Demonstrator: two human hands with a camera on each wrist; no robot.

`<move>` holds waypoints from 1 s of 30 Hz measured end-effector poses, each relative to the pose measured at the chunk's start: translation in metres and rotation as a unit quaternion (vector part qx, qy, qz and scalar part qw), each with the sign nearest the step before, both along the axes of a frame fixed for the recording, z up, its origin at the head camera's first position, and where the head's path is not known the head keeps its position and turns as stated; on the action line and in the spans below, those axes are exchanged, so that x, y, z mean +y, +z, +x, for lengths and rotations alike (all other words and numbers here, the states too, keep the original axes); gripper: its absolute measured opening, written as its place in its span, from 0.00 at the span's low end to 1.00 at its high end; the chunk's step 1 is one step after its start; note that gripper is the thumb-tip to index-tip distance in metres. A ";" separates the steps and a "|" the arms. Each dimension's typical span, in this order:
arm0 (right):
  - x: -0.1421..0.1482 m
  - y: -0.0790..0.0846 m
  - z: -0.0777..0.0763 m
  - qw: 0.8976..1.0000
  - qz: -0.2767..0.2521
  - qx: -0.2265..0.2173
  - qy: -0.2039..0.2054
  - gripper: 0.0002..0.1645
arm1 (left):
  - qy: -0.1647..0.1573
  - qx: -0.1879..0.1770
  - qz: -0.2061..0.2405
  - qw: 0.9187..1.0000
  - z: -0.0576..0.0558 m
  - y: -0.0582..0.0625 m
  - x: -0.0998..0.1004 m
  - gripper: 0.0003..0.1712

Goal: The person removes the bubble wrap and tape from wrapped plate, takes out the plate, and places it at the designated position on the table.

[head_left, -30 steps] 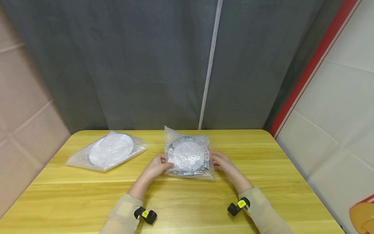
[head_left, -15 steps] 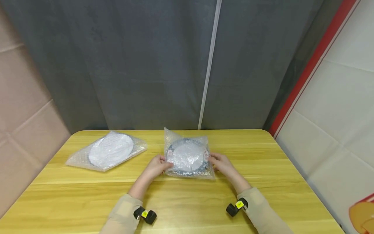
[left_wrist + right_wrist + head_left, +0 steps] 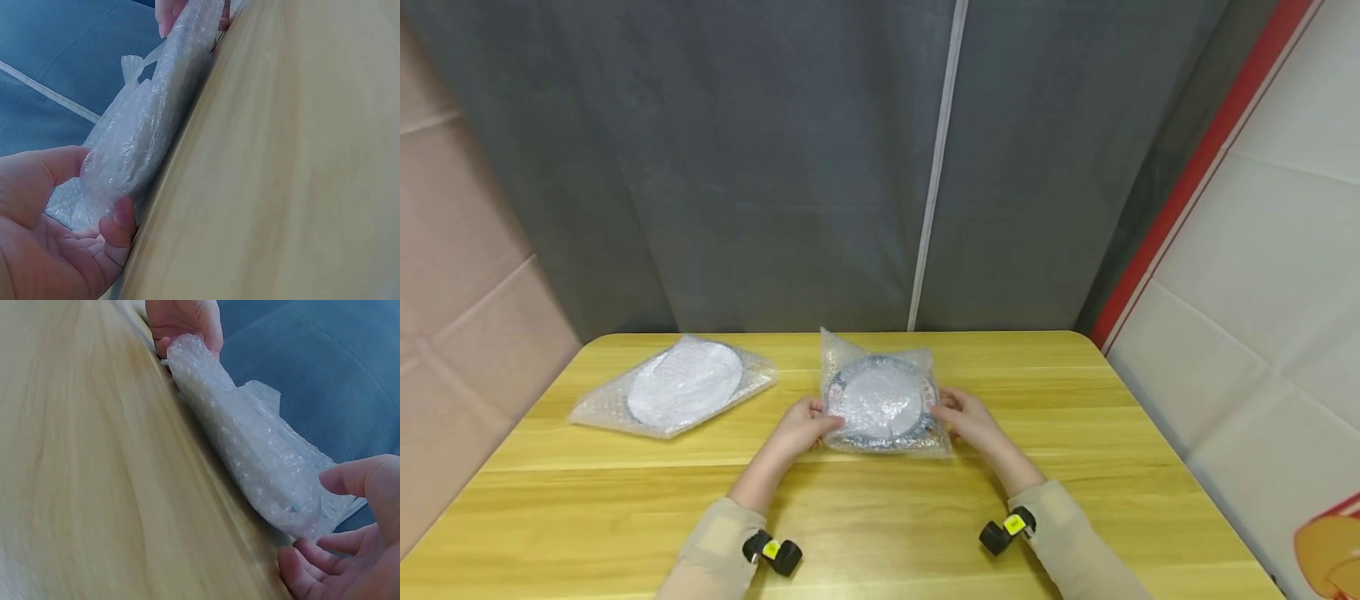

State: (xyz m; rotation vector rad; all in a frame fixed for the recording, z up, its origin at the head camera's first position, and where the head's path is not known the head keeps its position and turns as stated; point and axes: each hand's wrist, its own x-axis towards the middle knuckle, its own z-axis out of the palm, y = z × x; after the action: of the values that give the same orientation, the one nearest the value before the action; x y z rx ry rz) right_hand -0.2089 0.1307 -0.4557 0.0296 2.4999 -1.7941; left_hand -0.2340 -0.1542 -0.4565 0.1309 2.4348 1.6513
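A round plate (image 3: 883, 402) with a white middle and a dark blue patterned rim lies wrapped in clear bubble wrap at the middle of the table. On its left edge my left hand (image 3: 797, 428) pinches the wrapped plate, thumb on top. My right hand (image 3: 972, 420) has its thumb over the opposite edge and its fingers low at the side. The left wrist view shows the left thumb and fingers (image 3: 117, 225) around the padded end (image 3: 128, 153). In the right wrist view the right fingertips (image 3: 290, 559) are right at the wrap's lower edge.
A second bubble-wrapped round piece (image 3: 687, 385), whitish with a dark edge, lies at the back left of the wooden table (image 3: 880, 533). Behind the table hangs a grey curtain (image 3: 775, 167). A white wall covering (image 3: 1262, 292) with a red band borders the right side.
My right hand has shifted slightly left, its thumb coming onto the top of the wrapped plate. The plate has shifted very slightly. My left hand has stayed almost still.
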 end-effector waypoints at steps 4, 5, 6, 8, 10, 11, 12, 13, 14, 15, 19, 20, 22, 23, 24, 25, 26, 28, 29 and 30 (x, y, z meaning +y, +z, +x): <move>0.000 0.002 0.002 0.999 0.023 0.028 -0.004 0.33 | 0.002 -0.001 0.001 1.000 0.000 0.000 0.001 0.16; -0.001 0.003 0.002 0.999 0.029 0.039 -0.006 0.33 | 0.003 -0.001 0.002 1.000 0.000 0.000 0.001 0.16; -0.001 0.004 0.003 0.998 0.036 0.052 -0.007 0.32 | 0.003 -0.001 0.002 1.000 0.000 -0.001 0.000 0.16; -0.003 0.006 0.004 0.995 0.047 0.081 -0.010 0.29 | 0.003 -0.002 0.008 1.000 0.000 -0.001 0.000 0.17; -0.006 0.010 0.006 0.992 0.052 0.113 -0.007 0.25 | 0.002 -0.003 0.013 1.000 0.000 -0.002 0.000 0.18; -0.008 0.012 0.008 0.990 0.054 0.128 -0.002 0.23 | 0.002 -0.004 0.016 1.000 -0.001 -0.003 0.000 0.18; -0.010 0.013 0.009 0.988 0.059 0.143 0.004 0.21 | 0.002 -0.005 0.019 1.000 -0.001 -0.003 0.000 0.18; -0.012 0.014 0.011 0.986 0.062 0.153 0.009 0.20 | 0.001 -0.006 0.021 1.000 -0.001 -0.003 0.000 0.18; -0.014 0.015 0.013 0.985 0.065 0.161 0.016 0.18 | 0.001 -0.006 0.021 1.000 -0.001 -0.004 0.000 0.18; -0.017 0.015 0.014 0.983 0.071 0.169 0.023 0.16 | 0.001 -0.006 0.021 1.000 -0.001 -0.004 -0.001 0.18; -0.028 0.014 0.020 0.974 0.112 0.191 0.049 0.10 | 0.003 -0.008 0.019 1.000 0.000 -0.003 -0.001 0.18; -0.030 0.013 0.022 0.971 0.120 0.198 0.056 0.09 | 0.003 -0.008 0.018 1.000 0.000 -0.003 -0.001 0.19; -0.034 0.011 0.023 0.966 0.133 0.211 0.068 0.08 | 0.003 -0.008 0.018 1.000 0.001 -0.001 -0.001 0.19; -0.035 0.010 0.024 0.964 0.138 0.215 0.074 0.09 | 0.003 -0.007 0.018 1.000 0.002 -0.001 -0.001 0.19; -0.036 0.008 0.024 0.963 0.139 0.215 0.079 0.09 | 0.002 -0.008 0.018 1.000 0.002 0.000 -0.001 0.19; -0.037 0.007 0.024 0.963 0.141 0.214 0.085 0.09 | 0.002 -0.008 0.017 1.000 0.002 0.000 -0.001 0.19; -0.037 0.005 0.024 0.963 0.142 0.212 0.089 0.10 | 0.002 -0.009 0.017 1.000 0.002 0.000 -0.001 0.19; -0.038 0.002 0.024 0.962 0.152 0.206 0.092 0.12 | 0.002 -0.011 0.017 1.000 0.002 0.000 -0.001 0.19; -0.039 0.000 0.024 0.961 0.158 0.205 0.093 0.13 | 0.002 -0.011 0.016 1.000 0.002 0.000 -0.001 0.19; -0.039 -0.001 0.024 0.960 0.165 0.204 0.092 0.13 | 0.002 -0.011 0.016 1.000 0.001 0.000 -0.001 0.19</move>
State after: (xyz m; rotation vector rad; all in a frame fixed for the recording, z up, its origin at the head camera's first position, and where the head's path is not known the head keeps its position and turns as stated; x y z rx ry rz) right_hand -0.1846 0.0919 -0.4572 -0.5950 2.9322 -1.4085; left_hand -0.2326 -0.1552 -0.4566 0.1116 2.3961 1.6842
